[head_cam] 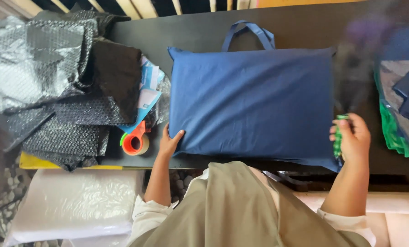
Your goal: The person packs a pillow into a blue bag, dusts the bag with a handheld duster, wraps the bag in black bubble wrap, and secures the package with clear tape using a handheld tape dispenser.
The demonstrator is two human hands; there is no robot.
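My left hand (169, 142) lies flat, grip open, on the near-left corner of the blue bag (252, 103) lying flat mid-tabletop (305, 27). Right hand (353, 139) has its grip closed on something green (339, 137) at the bag's right edge.

The padded bag (252, 100) lies in the middle of your table (305, 27), handles on its far side. Left of the bag sits the tape dispenser (135, 141), with bubble wrap sheets (53, 91) farther left. Right of the bag lies what may be a stack of packed bags (403, 100); that edge is blurred.
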